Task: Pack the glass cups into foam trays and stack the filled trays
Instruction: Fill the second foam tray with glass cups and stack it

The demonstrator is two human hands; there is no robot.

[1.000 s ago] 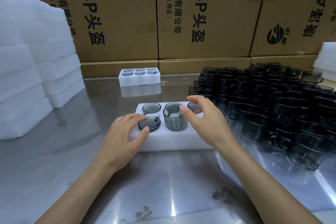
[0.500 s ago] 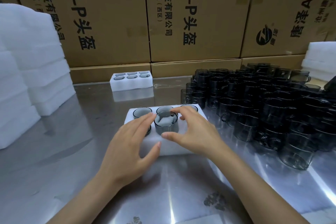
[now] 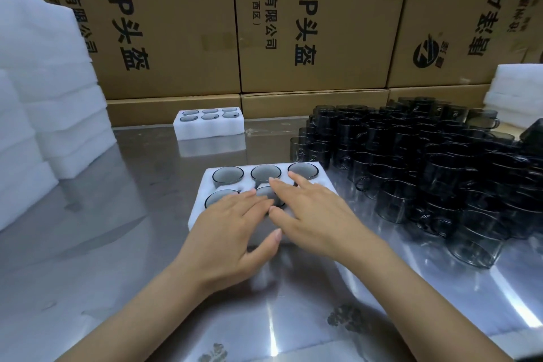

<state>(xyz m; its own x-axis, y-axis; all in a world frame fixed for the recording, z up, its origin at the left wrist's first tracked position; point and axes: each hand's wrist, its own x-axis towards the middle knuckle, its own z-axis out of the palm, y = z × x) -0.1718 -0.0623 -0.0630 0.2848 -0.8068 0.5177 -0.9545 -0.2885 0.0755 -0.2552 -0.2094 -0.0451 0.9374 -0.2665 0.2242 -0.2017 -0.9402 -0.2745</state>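
Head view, only one. Steel worktop [image 3: 88, 244] fills the lower frame.

Near tray [image 3: 202, 200], white foam, sits at frame centre. Back row has three grey cups seated flush: left [image 3: 227, 176], middle [image 3: 265, 172], right [image 3: 303, 170]. Front row: left cup [image 3: 219, 198] partly visible, middle cup [image 3: 268, 193] mostly under the fingers, right slot hidden by the right hand.

Left hand [image 3: 232, 232], centre-low: fingers straight and together, laid flat over the front-left and front-middle cups, thumb spread out to the right over the tray's front edge. Grip loose and flat, nothing curled round anything.

Right hand [image 3: 320, 214], just right of the left: fingers straight, spread a little, lying across the front-right part of the tray with fingertips reaching the back row between the middle and right cups. Grip flat too, holds nothing. Index tips of both hands almost touch over the front-middle cup.

Far tray [image 3: 208, 129], upper centre-left, six cups in it, standing alone on the worktop near the boxes.

Loose cups [image 3: 426, 173], dark grey glass, a dense heap at centre-right to right edge, just beside the near tray's right side; some with handles.

Foam stack [image 3: 53, 91] at left edge, tall pile of white trays. Second foam pile [image 3: 517, 88] at the right edge, smaller.

Cardboard boxes [image 3: 317, 23] with black printed lettering wall off the whole top of the frame.
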